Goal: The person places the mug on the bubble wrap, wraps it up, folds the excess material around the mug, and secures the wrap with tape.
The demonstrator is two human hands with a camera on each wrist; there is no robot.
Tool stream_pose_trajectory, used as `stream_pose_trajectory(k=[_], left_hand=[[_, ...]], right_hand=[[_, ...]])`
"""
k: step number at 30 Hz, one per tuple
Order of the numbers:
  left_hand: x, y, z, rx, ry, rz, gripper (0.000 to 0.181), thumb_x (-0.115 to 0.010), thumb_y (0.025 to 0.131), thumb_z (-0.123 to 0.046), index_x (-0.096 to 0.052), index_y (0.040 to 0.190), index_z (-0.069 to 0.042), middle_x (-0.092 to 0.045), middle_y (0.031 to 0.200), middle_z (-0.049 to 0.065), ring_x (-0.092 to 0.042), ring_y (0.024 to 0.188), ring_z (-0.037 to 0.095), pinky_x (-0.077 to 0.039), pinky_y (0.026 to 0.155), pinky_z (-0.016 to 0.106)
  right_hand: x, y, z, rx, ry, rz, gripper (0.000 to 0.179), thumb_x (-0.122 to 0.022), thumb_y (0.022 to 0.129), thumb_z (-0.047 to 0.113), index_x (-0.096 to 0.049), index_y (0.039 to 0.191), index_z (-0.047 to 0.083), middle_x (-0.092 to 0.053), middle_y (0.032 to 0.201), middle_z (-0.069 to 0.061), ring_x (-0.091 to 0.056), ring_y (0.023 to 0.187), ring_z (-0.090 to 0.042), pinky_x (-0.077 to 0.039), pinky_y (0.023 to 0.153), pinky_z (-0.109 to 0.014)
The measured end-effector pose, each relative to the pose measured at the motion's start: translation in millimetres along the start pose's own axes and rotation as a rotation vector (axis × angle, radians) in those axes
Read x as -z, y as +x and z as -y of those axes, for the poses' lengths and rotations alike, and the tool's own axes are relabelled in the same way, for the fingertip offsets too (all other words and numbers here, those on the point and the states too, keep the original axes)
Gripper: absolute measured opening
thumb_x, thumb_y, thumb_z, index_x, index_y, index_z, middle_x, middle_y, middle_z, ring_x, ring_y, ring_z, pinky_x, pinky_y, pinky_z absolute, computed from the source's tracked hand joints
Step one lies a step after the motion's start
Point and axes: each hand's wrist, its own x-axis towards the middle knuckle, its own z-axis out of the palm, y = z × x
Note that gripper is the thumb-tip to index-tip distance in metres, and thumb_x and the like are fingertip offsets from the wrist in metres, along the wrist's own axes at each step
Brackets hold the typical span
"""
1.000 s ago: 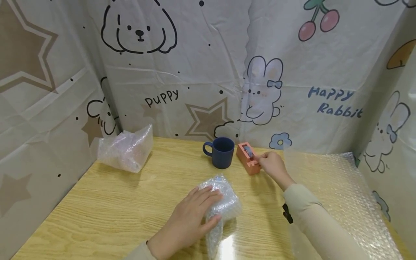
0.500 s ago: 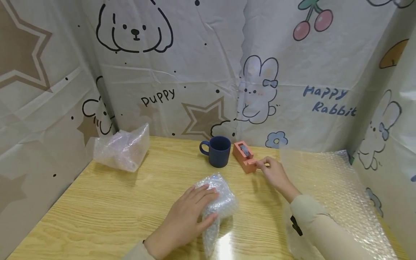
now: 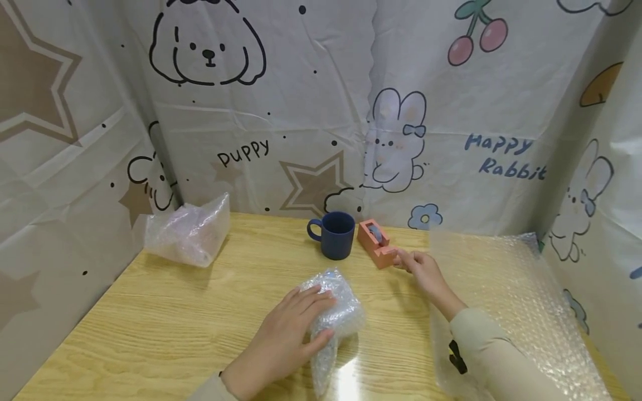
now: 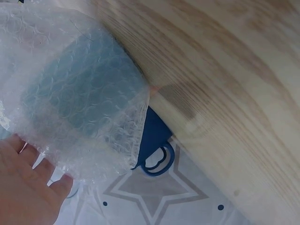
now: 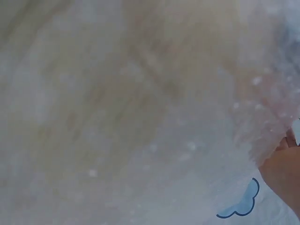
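Note:
A bubble-wrapped bundle [image 3: 337, 309] lies on the table, and my left hand [image 3: 288, 334] rests on it with fingers extended. Through the wrap a light blue object [image 4: 84, 84] shows in the left wrist view. My right hand [image 3: 421, 273] is at the front end of a coral tape dispenser [image 3: 375, 245], thumb and fingers pinching the tape's end at the cutter. The thin tape itself barely shows. Just left of the dispenser stands a dark blue mug [image 3: 338, 236], its handle facing left.
Another bubble-wrapped item [image 3: 188, 233], pinkish inside, sits at the back left. A flat sheet of bubble wrap [image 3: 511, 301] covers the table's right side, partly under my right forearm. A printed cloth [image 3: 301, 111] hangs behind the wooden table [image 3: 190, 317].
My right hand has moved from beside the tape roll to the dispenser's front end. My left hand stays on the bundle; the head view has shifted slightly.

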Motion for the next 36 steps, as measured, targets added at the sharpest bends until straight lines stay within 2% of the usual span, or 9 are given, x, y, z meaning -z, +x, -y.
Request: stream_pose_trajectory(k=[2, 5, 9, 17, 20, 24, 32, 36], left_hand=[[-0.1, 0.2, 0.0, 0.001, -0.001, 0.003, 0.047, -0.056, 0.098, -0.046, -0.055, 0.14, -0.023, -0.05, 0.146, -0.006, -0.036, 0.142, 0.016, -0.024, 0.118, 0.043], [0.4, 0.5, -0.3, 0.0, 0.002, 0.005, 0.047, -0.056, 0.098, -0.046, -0.055, 0.14, -0.023, -0.05, 0.146, -0.006, -0.036, 0.142, 0.016, -0.024, 0.118, 0.043], [0.3, 0.5, 0.2, -0.003, 0.007, 0.005, 0.047, -0.056, 0.098, -0.046, -0.055, 0.14, -0.023, -0.05, 0.146, -0.006, -0.036, 0.142, 0.016, -0.024, 0.118, 0.042], [-0.6, 0.2, 1.2, -0.008, 0.01, -0.007, 0.048, -0.056, 0.098, -0.046, -0.055, 0.14, -0.023, -0.05, 0.146, -0.006, -0.036, 0.142, 0.015, -0.025, 0.118, 0.043], [-1.3, -0.3, 1.3, -0.005, 0.007, -0.002, 0.048, -0.055, 0.098, -0.047, -0.054, 0.14, -0.024, -0.05, 0.146, -0.007, -0.035, 0.142, 0.015, -0.023, 0.119, 0.042], [-2.0, -0.6, 1.1, -0.007, 0.003, -0.002, 0.047, -0.054, 0.099, -0.047, -0.055, 0.14, -0.023, -0.05, 0.146, -0.008, -0.035, 0.142, 0.014, -0.023, 0.119, 0.041], [-2.2, -1.7, 0.3, -0.007, -0.013, 0.009, 0.048, -0.052, 0.1, -0.048, -0.054, 0.141, -0.023, -0.048, 0.147, -0.007, -0.034, 0.143, 0.016, -0.023, 0.119, 0.043], [-1.8, -1.9, 1.3, -0.011, -0.005, 0.001, 0.048, -0.053, 0.1, -0.047, -0.053, 0.141, -0.023, -0.048, 0.147, -0.007, -0.034, 0.143, 0.016, -0.023, 0.119, 0.043]], right_hand=[[-0.6, -0.3, 0.4, -0.051, 0.037, 0.012, 0.056, -0.052, 0.101, 0.047, -0.063, 0.093, -0.007, -0.072, 0.104, -0.017, -0.069, 0.102, -0.032, -0.052, 0.094, -0.045], [-1.3, 0.5, -1.4, -0.109, 0.082, 0.02, 0.057, -0.056, 0.099, 0.049, -0.067, 0.097, -0.007, -0.074, 0.097, -0.015, -0.072, 0.089, -0.024, -0.057, 0.085, -0.039], [-2.3, 2.0, -6.7, -0.152, 0.104, 0.013, 0.053, -0.059, 0.099, 0.043, -0.068, 0.094, -0.009, -0.074, 0.088, -0.012, -0.071, 0.079, -0.017, -0.059, 0.075, -0.031], [-4.5, 4.5, -15.2, -0.229, 0.214, 0.092, 0.045, -0.06, 0.101, 0.031, -0.063, 0.1, -0.014, -0.073, 0.087, -0.01, -0.07, 0.072, -0.012, -0.059, 0.07, -0.025], [-6.0, 6.1, -16.3, -0.234, 0.138, 0.095, 0.046, -0.061, 0.1, 0.033, -0.066, 0.098, -0.013, -0.073, 0.084, -0.008, -0.068, 0.069, -0.009, -0.055, 0.062, -0.022], [-9.2, 10.8, -14.5, -0.238, -0.005, 0.08, 0.044, -0.062, 0.098, 0.035, -0.071, 0.09, -0.007, -0.073, 0.078, -0.005, -0.064, 0.064, -0.006, -0.045, 0.054, -0.023], [-10.4, 27.7, -12.2, -0.322, -0.043, 0.14, 0.036, -0.063, 0.099, 0.029, -0.073, 0.091, -0.005, -0.071, 0.067, 0.0, -0.061, 0.06, -0.002, -0.045, 0.052, -0.019], [-9.6, 33.0, -7.3, -0.307, -0.111, 0.193, 0.035, -0.06, 0.1, 0.025, -0.07, 0.084, -0.005, -0.069, 0.064, 0.0, -0.058, 0.057, -0.004, -0.045, 0.052, -0.02]])
